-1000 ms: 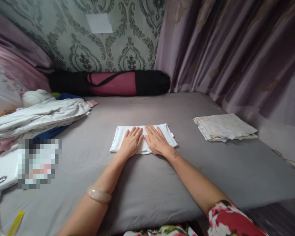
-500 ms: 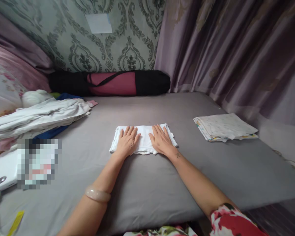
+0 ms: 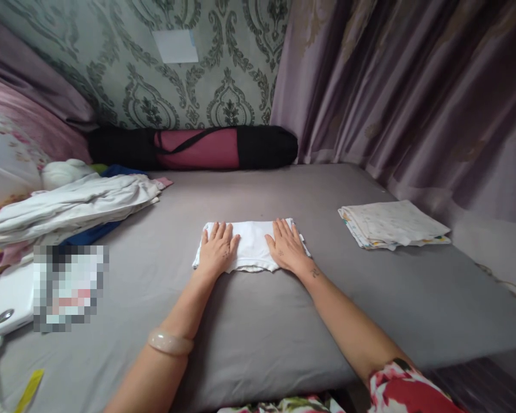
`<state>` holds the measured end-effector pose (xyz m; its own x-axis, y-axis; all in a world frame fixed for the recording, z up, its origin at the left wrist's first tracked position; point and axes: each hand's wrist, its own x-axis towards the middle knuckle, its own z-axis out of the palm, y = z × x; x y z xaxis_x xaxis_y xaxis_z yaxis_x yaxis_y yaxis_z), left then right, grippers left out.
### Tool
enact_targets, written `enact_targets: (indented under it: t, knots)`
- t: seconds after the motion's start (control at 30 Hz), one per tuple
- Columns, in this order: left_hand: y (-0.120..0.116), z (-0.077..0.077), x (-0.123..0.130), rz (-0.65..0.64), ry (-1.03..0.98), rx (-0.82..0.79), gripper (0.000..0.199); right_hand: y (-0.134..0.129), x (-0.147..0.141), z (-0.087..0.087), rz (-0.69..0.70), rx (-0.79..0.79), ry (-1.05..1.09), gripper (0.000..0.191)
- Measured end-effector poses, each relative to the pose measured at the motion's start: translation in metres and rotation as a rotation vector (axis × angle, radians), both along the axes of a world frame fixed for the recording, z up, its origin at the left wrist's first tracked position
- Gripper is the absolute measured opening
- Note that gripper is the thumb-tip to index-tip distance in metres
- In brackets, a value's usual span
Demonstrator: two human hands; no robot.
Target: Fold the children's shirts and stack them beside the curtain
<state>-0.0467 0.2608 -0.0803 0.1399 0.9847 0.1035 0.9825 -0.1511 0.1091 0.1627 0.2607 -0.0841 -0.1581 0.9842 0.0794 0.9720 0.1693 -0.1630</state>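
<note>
A folded white garment [image 3: 253,244] lies flat on the grey bed sheet [image 3: 258,321] in front of me. My left hand [image 3: 217,246] rests palm down on its left part, fingers stretched out and pointing away. On the right part lies my right hand [image 3: 287,246], also flat, with its fingers extended and thumb apart. Between the two hands the white cloth shows smooth. Its near edge is slightly wavy, and a small tag sticks out at the right side. Neither hand grips anything.
To the right sits a stack of folded printed cloths [image 3: 393,223]. Loose clothes [image 3: 90,201] are heaped at the left, near a white device with a cable [image 3: 8,301] and a yellow strip [image 3: 29,391]. A black and red long bag [image 3: 193,148] lies along the wall.
Both hands have slid slightly outward over the garment, my left hand to the left and my right hand a little to the right. The garment stays in place.
</note>
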Motion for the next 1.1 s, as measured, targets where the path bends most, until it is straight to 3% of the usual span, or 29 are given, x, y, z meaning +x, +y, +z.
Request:
enact_targets:
  t: [0.17, 0.43, 0.53, 0.63, 0.7, 0.83, 0.93, 1.1]
  knots:
    - [-0.001, -0.001, -0.006, 0.141, 0.009, 0.046, 0.057, 0.001, 0.006, 0.002, -0.081, -0.011, -0.008, 0.065]
    - [0.004, -0.003, -0.011, 0.154, -0.054, -0.059, 0.061, 0.005, 0.008, 0.006, -0.103, -0.101, 0.085, 0.064]
    - [0.005, 0.001, -0.016, 0.182, -0.085, -0.036, 0.06, 0.015, 0.02, 0.009, -0.113, -0.135, 0.231, 0.061]
    - [0.004, 0.004, -0.03, 0.245, -0.1, 0.003, 0.06, 0.023, 0.044, 0.016, -0.232, -0.124, 0.461, 0.056]
    - [0.004, 0.005, -0.043, 0.291, -0.107, -0.008, 0.058, 0.023, 0.061, 0.022, -0.332, -0.135, 0.614, 0.044]
    - [0.008, 0.009, -0.062, 0.318, -0.186, -0.149, 0.048, 0.012, 0.079, 0.031, -0.454, -0.312, 0.835, 0.015]
    - [0.011, 0.014, -0.065, 0.356, -0.231, -0.214, 0.039, 0.006, 0.076, 0.034, -0.494, -0.381, 0.852, 0.023]
    - [0.006, 0.023, -0.061, 0.408, -0.417, -0.275, 0.034, 0.006, 0.067, 0.037, -0.461, -0.384, 0.653, 0.04]
